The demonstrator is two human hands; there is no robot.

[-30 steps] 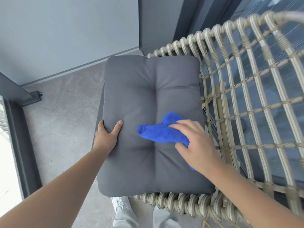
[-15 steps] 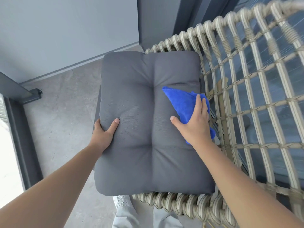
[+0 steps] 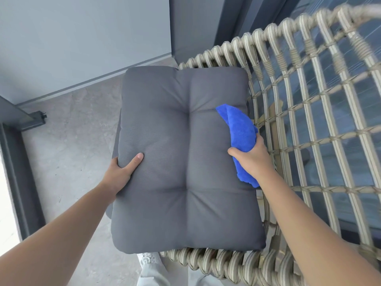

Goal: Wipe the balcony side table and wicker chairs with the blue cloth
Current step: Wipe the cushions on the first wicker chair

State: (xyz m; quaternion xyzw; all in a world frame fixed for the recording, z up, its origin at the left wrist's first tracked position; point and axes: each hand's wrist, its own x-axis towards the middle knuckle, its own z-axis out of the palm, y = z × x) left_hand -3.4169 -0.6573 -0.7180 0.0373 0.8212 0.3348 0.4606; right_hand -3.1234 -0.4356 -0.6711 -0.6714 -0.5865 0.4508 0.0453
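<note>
A grey tufted seat cushion (image 3: 181,162) lies on the beige wicker chair (image 3: 321,112), whose woven back curves round on the right. My left hand (image 3: 123,172) grips the cushion's left edge, thumb on top. My right hand (image 3: 252,159) holds the bunched blue cloth (image 3: 240,131) at the cushion's right edge, beside the wicker wall. The cloth reaches up onto the cushion and hangs out below my wrist.
The wicker front rim (image 3: 216,263) runs below the cushion, above my trousers and a white shoe (image 3: 147,261). Grey tiled floor (image 3: 70,141) lies to the left, bounded by a grey wall (image 3: 82,38) and a dark door frame (image 3: 18,172). Balcony glass shows behind the wicker.
My right hand slid the cloth from the cushion's middle to its right edge and now clutches it bunched. The left hand kept its grip on the left edge.
</note>
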